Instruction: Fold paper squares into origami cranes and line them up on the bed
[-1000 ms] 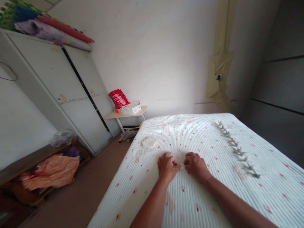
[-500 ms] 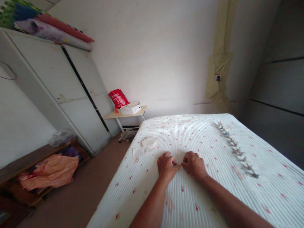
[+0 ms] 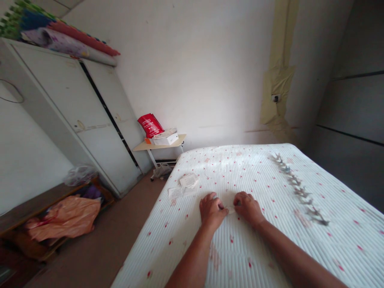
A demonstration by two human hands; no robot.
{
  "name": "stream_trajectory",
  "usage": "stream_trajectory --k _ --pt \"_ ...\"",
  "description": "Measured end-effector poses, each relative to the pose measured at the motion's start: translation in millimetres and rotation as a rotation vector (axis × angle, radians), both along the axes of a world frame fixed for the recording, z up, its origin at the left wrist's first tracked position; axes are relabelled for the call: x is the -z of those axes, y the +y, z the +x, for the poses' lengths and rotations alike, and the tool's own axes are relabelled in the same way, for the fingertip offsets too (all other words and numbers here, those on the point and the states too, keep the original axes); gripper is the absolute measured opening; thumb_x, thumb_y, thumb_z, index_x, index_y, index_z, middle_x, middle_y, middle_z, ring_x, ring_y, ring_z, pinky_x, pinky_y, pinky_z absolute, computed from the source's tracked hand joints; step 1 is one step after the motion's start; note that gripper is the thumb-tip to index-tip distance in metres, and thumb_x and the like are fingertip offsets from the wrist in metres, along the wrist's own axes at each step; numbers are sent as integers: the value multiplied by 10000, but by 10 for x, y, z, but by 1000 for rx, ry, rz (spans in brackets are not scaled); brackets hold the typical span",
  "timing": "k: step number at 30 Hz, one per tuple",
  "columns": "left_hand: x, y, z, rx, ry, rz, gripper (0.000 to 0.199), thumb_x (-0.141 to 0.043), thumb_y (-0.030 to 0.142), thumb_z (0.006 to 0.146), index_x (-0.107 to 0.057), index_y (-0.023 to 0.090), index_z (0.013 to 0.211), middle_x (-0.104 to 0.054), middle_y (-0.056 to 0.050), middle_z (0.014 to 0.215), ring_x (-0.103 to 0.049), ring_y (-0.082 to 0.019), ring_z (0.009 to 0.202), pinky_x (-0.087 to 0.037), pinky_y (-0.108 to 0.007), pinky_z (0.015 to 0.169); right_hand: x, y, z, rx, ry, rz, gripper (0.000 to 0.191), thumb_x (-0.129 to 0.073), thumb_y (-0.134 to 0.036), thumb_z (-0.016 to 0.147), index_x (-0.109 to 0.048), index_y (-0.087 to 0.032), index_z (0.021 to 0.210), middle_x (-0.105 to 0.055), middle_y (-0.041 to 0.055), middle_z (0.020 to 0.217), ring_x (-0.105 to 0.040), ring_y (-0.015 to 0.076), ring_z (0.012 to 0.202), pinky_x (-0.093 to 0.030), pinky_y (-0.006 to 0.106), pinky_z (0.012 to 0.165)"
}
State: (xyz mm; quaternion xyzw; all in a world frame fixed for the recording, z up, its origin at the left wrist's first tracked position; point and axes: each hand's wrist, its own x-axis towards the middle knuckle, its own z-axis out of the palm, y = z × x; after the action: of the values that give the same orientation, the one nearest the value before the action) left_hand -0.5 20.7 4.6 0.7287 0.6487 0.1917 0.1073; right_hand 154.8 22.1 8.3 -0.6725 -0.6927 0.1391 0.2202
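Observation:
My left hand [image 3: 211,209] rests on the striped, red-dotted bed cover [image 3: 231,264], its fingers curled and pinching a small pale piece of paper [image 3: 231,209]. Across from it, my right hand [image 3: 248,208] is closed at the paper's other end, thumb and fingertips together. Most of the paper is hidden by the fingers, so its folds cannot be made out. Beyond my left hand lie several loose printed paper sheets [image 3: 189,181]. To the right, a row of small folded paper figures [image 3: 297,188], shaped like birds, runs along the bed.
A small table [image 3: 144,147] at the back left holds a red bag [image 3: 150,125] and a white box [image 3: 166,139]. A grey cabinet [image 3: 63,92] carries rolled mats [image 3: 75,45]. An orange plastic bag [image 3: 64,218] lies on a low wooden unit at left.
My right hand has shifted slightly right, away from my left hand, and more of the paper shows between them. My left hand stays nearly in place.

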Motion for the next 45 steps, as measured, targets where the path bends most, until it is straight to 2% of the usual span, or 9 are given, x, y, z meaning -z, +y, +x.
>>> stream_trajectory --k 7,11,14,20,26,28,32,34,45 --pt "18 1 -1 -4 -12 1 171 -679 402 645 -639 257 727 -489 31 1273 -388 -185 1212 -263 -330 1007 70 61 83 -39 40 -4 240 -475 -51 682 -637 -202 776 -614 17 964 -534 156 914 -360 238 720" --pt "21 6 1 0 -31 7 177 -684 400 643 -636 248 720 -501 17 1257 -400 -191 1197 -267 -339 1001 83 41 65 -49 50 3 108 -559 -186 694 -627 -204 776 -610 20 968 -535 175 910 -363 263 727" --pt "27 10 2 0 -28 4 187 -681 402 647 -637 243 737 -507 7 1250 -402 -197 1194 -264 -343 1002 69 -7 24 -42 16 34 145 -623 -270 651 -616 -212 784 -592 21 1007 -517 203 938 -352 283 717" --pt "5 2 5 -8 -5 -13 182 -681 394 646 -639 245 741 -494 8 1270 -383 -199 1213 -256 -352 1012 23 -27 13 -55 -6 -6 180 -608 -179 619 -612 -205 797 -583 24 1031 -508 192 947 -345 274 720" --pt "-18 -8 4 -10 -14 -5 164 -680 401 646 -637 267 730 -499 20 1262 -391 -178 1207 -268 -338 1003 52 38 82 -70 32 -26 250 -519 -63 633 -622 -198 815 -592 29 1032 -517 175 952 -358 256 738" --pt "-4 -3 2 -7 -13 -2 166 -670 408 655 -637 264 730 -504 17 1254 -391 -176 1206 -269 -338 1001 64 50 83 -68 43 -30 237 -508 -73 655 -623 -200 820 -598 27 1019 -519 171 948 -357 254 733" --pt "30 8 -2 -8 -9 -4 204 -676 430 648 -638 254 743 -493 9 1266 -382 -186 1214 -261 -343 1007 73 31 30 -21 25 4 96 -541 -208 713 -612 -198 775 -604 29 953 -520 181 906 -343 272 708" --pt "36 8 -3 -7 -10 0 216 -682 434 641 -636 248 742 -488 9 1271 -380 -193 1215 -258 -345 1009 76 9 -2 3 -4 37 93 -563 -242 706 -605 -198 775 -598 28 947 -513 190 905 -329 280 692" --pt "6 4 13 -5 5 -4 112 -632 334 690 -635 242 754 -502 1 1264 -383 -177 1213 -256 -342 1012 60 -24 -22 -6 -12 62 94 -592 -207 683 -594 -195 776 -586 25 948 -502 183 905 -294 259 658"
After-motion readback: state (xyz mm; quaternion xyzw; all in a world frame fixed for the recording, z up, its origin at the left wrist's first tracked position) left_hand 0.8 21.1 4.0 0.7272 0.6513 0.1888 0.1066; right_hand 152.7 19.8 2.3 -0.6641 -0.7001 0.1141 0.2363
